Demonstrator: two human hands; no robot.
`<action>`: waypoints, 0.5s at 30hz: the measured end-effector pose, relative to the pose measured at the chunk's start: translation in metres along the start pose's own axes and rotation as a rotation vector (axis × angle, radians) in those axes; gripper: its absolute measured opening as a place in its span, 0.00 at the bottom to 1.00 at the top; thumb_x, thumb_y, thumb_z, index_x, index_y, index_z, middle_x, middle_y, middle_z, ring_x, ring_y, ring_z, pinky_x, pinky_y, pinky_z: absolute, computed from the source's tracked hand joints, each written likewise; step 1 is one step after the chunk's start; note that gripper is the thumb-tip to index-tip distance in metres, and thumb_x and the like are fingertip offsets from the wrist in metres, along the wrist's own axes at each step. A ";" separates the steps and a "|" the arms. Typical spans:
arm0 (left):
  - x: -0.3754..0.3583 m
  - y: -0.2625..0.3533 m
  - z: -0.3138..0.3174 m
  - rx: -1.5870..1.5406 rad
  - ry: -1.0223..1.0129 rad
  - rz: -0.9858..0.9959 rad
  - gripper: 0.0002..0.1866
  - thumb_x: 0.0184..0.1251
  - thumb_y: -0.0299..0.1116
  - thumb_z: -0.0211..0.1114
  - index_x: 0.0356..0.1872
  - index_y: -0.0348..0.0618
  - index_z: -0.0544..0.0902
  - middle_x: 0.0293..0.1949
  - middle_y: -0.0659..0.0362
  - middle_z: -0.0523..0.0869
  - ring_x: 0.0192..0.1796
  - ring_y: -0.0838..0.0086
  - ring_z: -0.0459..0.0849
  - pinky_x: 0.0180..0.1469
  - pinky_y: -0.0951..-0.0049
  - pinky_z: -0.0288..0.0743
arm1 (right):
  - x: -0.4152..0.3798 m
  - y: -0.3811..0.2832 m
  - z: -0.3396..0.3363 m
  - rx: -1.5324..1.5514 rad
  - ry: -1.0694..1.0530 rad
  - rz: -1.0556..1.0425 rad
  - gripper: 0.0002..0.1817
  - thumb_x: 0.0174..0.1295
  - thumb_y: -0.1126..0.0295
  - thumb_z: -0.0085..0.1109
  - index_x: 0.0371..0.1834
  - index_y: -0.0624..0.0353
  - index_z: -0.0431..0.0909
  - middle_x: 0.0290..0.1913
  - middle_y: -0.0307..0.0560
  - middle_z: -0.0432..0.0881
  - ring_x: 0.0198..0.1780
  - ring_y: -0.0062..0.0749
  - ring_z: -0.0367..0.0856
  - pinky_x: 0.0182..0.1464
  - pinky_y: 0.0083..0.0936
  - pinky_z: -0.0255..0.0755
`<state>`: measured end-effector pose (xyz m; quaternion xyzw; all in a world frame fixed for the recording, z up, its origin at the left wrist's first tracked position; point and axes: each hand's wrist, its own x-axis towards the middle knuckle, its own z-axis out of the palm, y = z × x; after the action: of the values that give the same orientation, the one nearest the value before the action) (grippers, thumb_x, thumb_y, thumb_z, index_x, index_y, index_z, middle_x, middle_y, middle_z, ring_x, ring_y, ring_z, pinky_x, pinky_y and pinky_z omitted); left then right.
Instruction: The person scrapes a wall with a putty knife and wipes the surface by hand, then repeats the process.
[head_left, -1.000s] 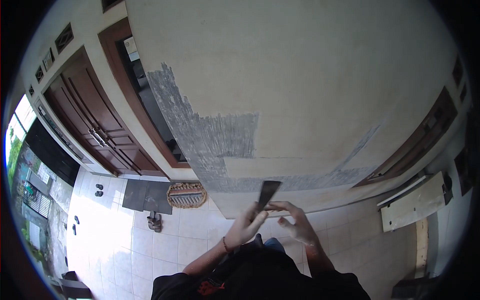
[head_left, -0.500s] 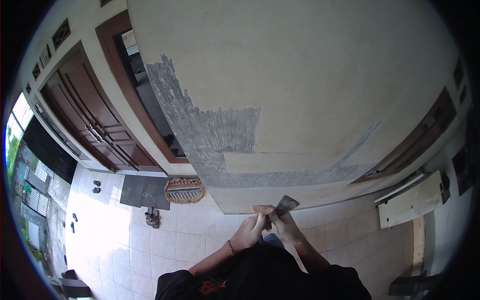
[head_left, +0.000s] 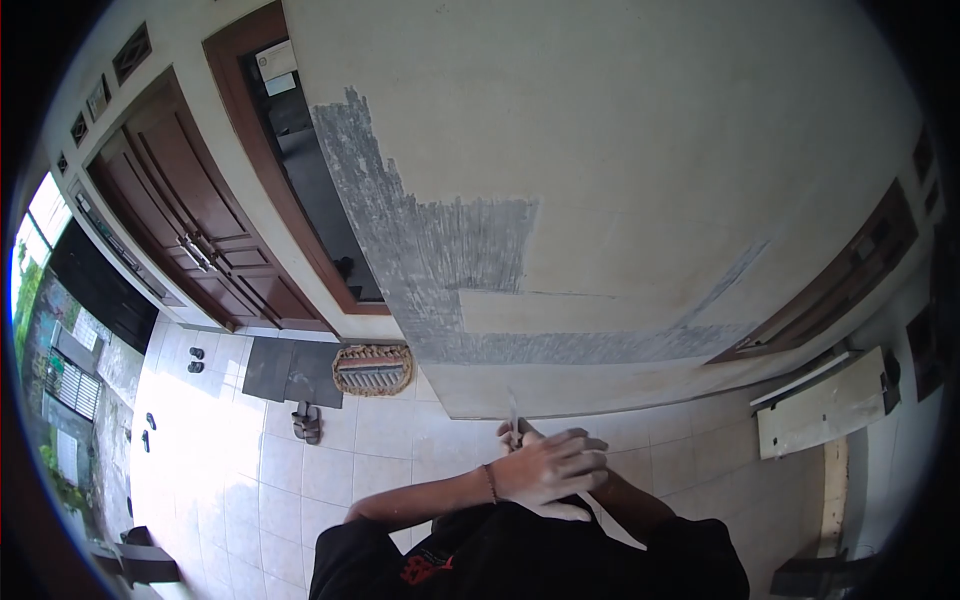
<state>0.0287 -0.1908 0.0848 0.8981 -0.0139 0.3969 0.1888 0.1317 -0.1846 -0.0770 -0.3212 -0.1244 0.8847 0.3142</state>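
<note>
My left hand point(head_left: 552, 466), with a thin bracelet at its wrist, reaches across my body with fingers spread and the back of the hand upward. It overlaps my right hand and wrist in this view. Behind it, the fingers of my right hand point(head_left: 508, 436) are wrapped round a scraper point(head_left: 515, 412), whose blade points up and shows nearly edge-on. Most of the right palm and the scraper's handle are hidden. Both hands are in front of my dark shirt, near the foot of a cream wall point(head_left: 640, 130) with scraped grey patches point(head_left: 470, 240).
A brown-framed window point(head_left: 310, 180) and double wooden door point(head_left: 195, 215) are on the left. A woven mat point(head_left: 372, 371), dark mats point(head_left: 270, 368) and sandals point(head_left: 307, 423) lie on the tiled floor point(head_left: 385, 480). A pale panel point(head_left: 825, 408) leans at the right.
My left hand has moved from beside the scraper to lie across my right hand, its fingers now spread. The scraper has turned from flat-on to edge-on and shifted left. The view has tilted slightly.
</note>
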 end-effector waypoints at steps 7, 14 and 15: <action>0.004 0.015 0.009 -0.072 -0.004 0.129 0.27 0.62 0.55 0.63 0.41 0.35 0.80 0.37 0.52 0.82 0.42 0.58 0.85 0.44 0.62 0.80 | -0.044 -0.021 0.069 -0.024 -0.589 -0.390 0.15 0.67 0.61 0.58 0.49 0.54 0.66 0.35 0.40 0.68 0.39 0.28 0.70 0.45 0.27 0.68; 0.009 0.020 0.008 -0.186 0.193 0.213 0.25 0.61 0.50 0.63 0.35 0.30 0.81 0.30 0.48 0.83 0.34 0.57 0.87 0.39 0.63 0.82 | -0.068 -0.029 0.083 -0.188 -0.568 -0.381 0.11 0.69 0.64 0.57 0.44 0.59 0.70 0.32 0.41 0.70 0.36 0.27 0.71 0.42 0.27 0.69; 0.008 0.019 0.009 -0.206 0.217 0.220 0.25 0.61 0.49 0.64 0.35 0.30 0.81 0.30 0.47 0.83 0.33 0.56 0.87 0.39 0.63 0.82 | -0.063 -0.028 0.076 -0.232 -0.537 -0.346 0.12 0.68 0.63 0.57 0.44 0.59 0.71 0.32 0.41 0.71 0.35 0.27 0.72 0.41 0.26 0.69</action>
<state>0.0376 -0.2104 0.0910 0.8190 -0.1323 0.5062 0.2357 0.1334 -0.2042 0.0241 -0.0847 -0.3552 0.8513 0.3768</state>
